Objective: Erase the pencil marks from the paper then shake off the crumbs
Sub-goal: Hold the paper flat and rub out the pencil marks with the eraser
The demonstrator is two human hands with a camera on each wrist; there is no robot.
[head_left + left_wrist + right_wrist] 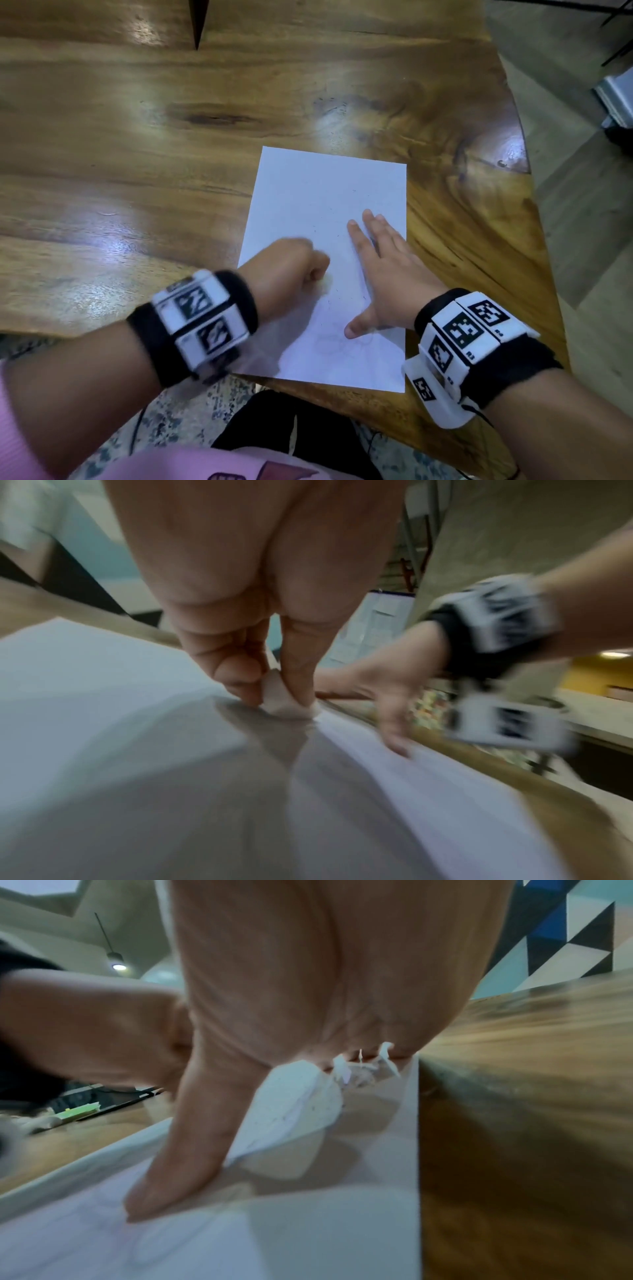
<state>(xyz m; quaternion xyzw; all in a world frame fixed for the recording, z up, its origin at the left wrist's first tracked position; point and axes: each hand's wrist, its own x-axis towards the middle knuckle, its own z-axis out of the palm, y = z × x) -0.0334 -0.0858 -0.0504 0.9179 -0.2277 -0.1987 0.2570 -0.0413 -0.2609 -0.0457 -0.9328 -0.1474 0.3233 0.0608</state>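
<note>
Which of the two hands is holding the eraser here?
The left hand, curled round the eraser on the paper. The right hand lies flat, fingers spread, pinning the sheet.

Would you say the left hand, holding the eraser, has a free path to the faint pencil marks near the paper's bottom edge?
Probably yes: the left hand with the eraser sits just above the marks; only the right hand's thumb rests beside them.

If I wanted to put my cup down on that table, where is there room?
The wooden table is bare left of and beyond the paper. It is crowded on the sheet: the left hand pinches an eraser, the right hand lies flat.
</note>
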